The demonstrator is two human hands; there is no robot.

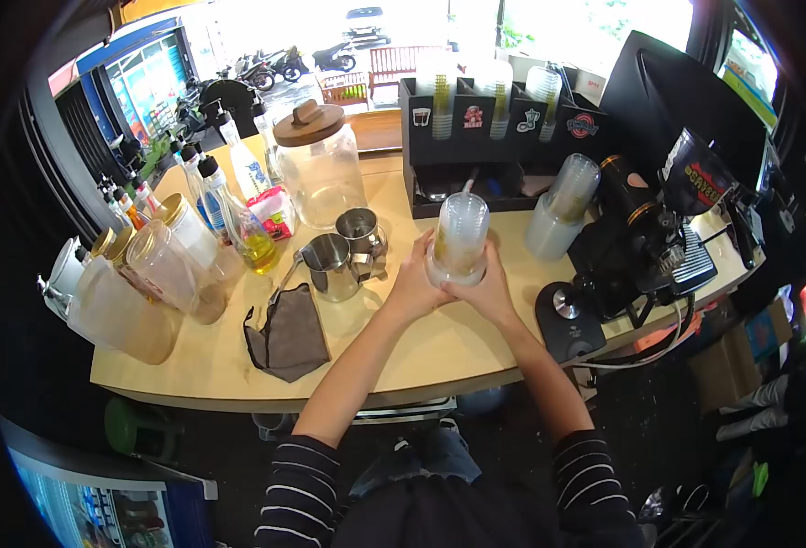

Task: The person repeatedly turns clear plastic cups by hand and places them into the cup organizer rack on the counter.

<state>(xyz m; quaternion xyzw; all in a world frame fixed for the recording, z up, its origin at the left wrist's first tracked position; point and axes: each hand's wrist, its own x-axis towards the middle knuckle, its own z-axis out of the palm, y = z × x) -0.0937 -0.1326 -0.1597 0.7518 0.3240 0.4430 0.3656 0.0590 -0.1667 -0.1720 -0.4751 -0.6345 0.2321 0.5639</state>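
Both of my hands are wrapped round the lower part of a stack of clear plastic cups [463,228] at the middle of the wooden counter [421,352]. My left hand [418,281] presses on its left side, and my right hand [488,290] on its right side. The stack stands upright, its narrow end up. Left of my left hand are two metal pitchers [331,267] and a grey-brown cloth [289,334]. To the right of my right hand stands another stack of cups [561,208].
Behind the cups is a black cup organizer [494,183]. A coffee machine [640,237] and a black tamping stand [568,320] fill the right end. On the left are a wooden-lidded jar [322,178], syrup bottles [247,233] and several plastic containers [120,306].
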